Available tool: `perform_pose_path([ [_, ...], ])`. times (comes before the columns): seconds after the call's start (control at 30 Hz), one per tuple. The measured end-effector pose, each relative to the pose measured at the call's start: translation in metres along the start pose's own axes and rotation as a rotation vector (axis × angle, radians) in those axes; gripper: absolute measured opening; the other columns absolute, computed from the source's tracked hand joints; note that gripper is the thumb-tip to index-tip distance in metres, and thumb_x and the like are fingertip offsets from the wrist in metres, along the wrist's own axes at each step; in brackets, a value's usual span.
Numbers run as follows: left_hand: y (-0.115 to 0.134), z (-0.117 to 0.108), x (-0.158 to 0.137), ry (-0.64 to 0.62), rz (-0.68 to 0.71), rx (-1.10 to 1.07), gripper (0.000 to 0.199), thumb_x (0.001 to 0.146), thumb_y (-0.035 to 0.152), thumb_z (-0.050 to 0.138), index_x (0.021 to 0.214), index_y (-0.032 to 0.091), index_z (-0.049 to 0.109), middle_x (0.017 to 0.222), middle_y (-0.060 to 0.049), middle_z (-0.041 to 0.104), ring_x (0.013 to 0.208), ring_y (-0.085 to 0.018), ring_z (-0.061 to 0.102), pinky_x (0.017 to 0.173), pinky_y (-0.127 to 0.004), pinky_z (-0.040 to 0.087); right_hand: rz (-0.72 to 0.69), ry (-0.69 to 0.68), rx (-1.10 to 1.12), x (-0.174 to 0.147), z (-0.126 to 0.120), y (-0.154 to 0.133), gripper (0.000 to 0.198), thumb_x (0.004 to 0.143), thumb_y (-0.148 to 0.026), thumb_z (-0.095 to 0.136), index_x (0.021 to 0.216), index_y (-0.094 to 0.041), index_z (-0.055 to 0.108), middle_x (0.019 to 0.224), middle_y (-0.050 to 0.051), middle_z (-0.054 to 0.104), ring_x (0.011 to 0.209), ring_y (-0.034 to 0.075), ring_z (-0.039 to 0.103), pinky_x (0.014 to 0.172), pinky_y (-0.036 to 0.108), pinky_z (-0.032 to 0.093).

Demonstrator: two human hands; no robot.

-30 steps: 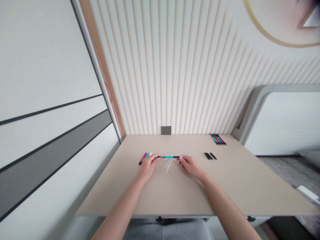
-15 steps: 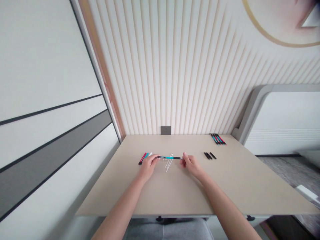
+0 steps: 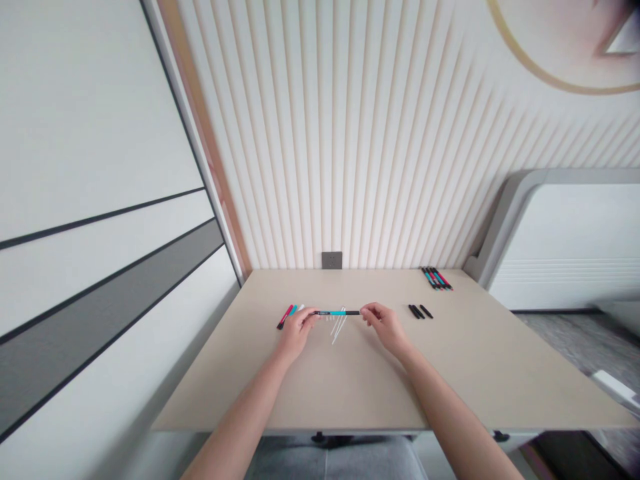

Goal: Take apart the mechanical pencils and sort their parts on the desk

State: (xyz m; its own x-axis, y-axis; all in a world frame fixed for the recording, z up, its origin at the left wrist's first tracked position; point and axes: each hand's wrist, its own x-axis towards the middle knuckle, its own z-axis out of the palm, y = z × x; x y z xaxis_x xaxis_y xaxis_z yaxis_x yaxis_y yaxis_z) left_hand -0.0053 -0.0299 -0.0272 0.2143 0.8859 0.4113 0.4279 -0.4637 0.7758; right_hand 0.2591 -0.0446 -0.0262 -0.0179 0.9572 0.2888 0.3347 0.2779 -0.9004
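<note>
Desk, beige, lower centre. Left hand, centre, holding the pen by its left end. Right hand, right of centre, curled at its right tip; whether gripping, cannot tell. Pen level between hands: likely light, stiff, smooth; best held mid-barrel.

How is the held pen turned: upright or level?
Level, it appears: the pen runs straight across the view, one end in the left hand, the other at the right hand.

I see bright, diffuse light; faint shadows on the surface; edges stretched; ribbed wall smeary upper right.
</note>
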Motion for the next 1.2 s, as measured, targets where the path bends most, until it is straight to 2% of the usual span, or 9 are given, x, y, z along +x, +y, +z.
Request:
perform_pose_path([
  [0.1, 0.003, -0.001, 0.000, -0.019, 0.008, 0.012, 0.026, 0.091, 0.035, 0.050, 0.100, 0.019, 0.068, 0.071, -0.001, 0.064, 0.064, -0.015, 0.057, 0.062, -0.025, 0.044, 0.047, -0.021, -0.078, 0.000, 0.001, 0.003, 0.055, 0.091, -0.060, 0.039, 0.062, -0.017, 0.059, 0.054, 0.001, 0.055, 0.052, 0.014, 0.049, 0.054, 0.026, 0.037],
  [0.17, 0.003, -0.001, 0.000, -0.024, 0.003, 0.014, 0.026, 0.091, 0.035, 0.050, 0.100, 0.019, 0.068, 0.071, -0.001, 0.064, 0.064, -0.015, 0.057, 0.062, -0.025, 0.043, 0.055, -0.022, -0.088, -0.001, 0.000, 0.001, 0.061, 0.094, -0.060, 0.031, 0.062, -0.017, 0.060, 0.055, 0.002, 0.057, 0.053, 0.015, 0.051, 0.056, 0.027, 0.039],
  [0.3, -0.001, 0.000, -0.001, -0.009, -0.027, -0.016, 0.026, 0.092, 0.034, 0.049, 0.104, 0.019, 0.066, 0.079, -0.003, 0.068, 0.067, -0.016, 0.058, 0.065, -0.025, 0.045, -0.036, 0.006, -0.028, -0.003, -0.005, -0.008, 0.046, 0.092, -0.056, 0.042, 0.099, -0.016, 0.065, 0.077, 0.005, 0.066, 0.067, 0.017, 0.059, 0.063, 0.027, 0.044],
  [0.37, -0.004, 0.001, -0.001, 0.002, -0.034, -0.040, 0.027, 0.092, 0.034, 0.048, 0.106, 0.019, 0.065, 0.084, -0.004, 0.069, 0.068, -0.016, 0.058, 0.067, -0.026, 0.046, -0.085, 0.000, -0.025, -0.003, -0.007, -0.012, 0.041, 0.088, -0.053, 0.052, 0.105, -0.018, 0.064, 0.081, 0.004, 0.067, 0.072, 0.017, 0.059, 0.066, 0.027, 0.045],
  [0.5, -0.005, 0.000, 0.000, -0.003, -0.026, -0.023, 0.029, 0.092, 0.036, 0.048, 0.105, 0.019, 0.067, 0.081, -0.004, 0.068, 0.068, -0.016, 0.058, 0.067, -0.026, 0.045, -0.096, -0.026, -0.078, -0.005, -0.007, -0.014, 0.035, 0.088, -0.050, 0.053, 0.087, -0.018, 0.065, 0.076, 0.003, 0.066, 0.072, 0.017, 0.058, 0.068, 0.028, 0.044],
  [0.6, -0.002, 0.000, 0.000, -0.021, 0.000, 0.023, 0.029, 0.092, 0.038, 0.049, 0.101, 0.018, 0.068, 0.073, -0.002, 0.064, 0.066, -0.016, 0.057, 0.064, -0.025, 0.043, -0.062, -0.056, -0.117, -0.006, -0.006, -0.013, 0.041, 0.092, -0.050, 0.045, 0.075, -0.017, 0.062, 0.068, 0.002, 0.063, 0.065, 0.016, 0.056, 0.064, 0.027, 0.042],
  [0.83, 0.003, -0.002, 0.000, -0.010, 0.010, 0.028, 0.026, 0.091, 0.036, 0.051, 0.099, 0.019, 0.069, 0.066, 0.000, 0.059, 0.062, -0.015, 0.055, 0.061, -0.024, 0.041, -0.072, -0.107, -0.174, -0.009, -0.004, -0.015, 0.046, 0.095, -0.049, 0.038, 0.066, -0.018, 0.055, 0.058, -0.002, 0.055, 0.056, 0.012, 0.049, 0.058, 0.024, 0.036],
  [1.0, 0.001, 0.000, -0.001, 0.031, -0.052, -0.163, 0.029, 0.087, 0.041, 0.056, 0.102, 0.019, 0.068, 0.079, -0.003, 0.065, 0.068, -0.016, 0.057, 0.066, -0.026, 0.045, -0.089, -0.185, -0.184, -0.013, -0.005, -0.021, 0.053, 0.097, -0.046, 0.035, 0.054, -0.018, 0.048, 0.049, -0.004, 0.043, 0.050, 0.010, 0.041, 0.054, 0.023, 0.032],
  [1.2, 0.015, 0.005, 0.010, 0.146, -0.162, -0.490, 0.046, 0.084, 0.041, 0.062, 0.122, 0.016, 0.055, 0.076, -0.001, 0.064, 0.065, -0.014, 0.058, 0.061, -0.025, 0.045, -0.184, -0.355, -0.144, -0.020, 0.007, -0.027, 0.043, 0.096, -0.040, 0.040, 0.066, -0.016, 0.060, 0.060, -0.001, 0.056, 0.057, 0.011, 0.048, 0.056, 0.022, 0.034],
])
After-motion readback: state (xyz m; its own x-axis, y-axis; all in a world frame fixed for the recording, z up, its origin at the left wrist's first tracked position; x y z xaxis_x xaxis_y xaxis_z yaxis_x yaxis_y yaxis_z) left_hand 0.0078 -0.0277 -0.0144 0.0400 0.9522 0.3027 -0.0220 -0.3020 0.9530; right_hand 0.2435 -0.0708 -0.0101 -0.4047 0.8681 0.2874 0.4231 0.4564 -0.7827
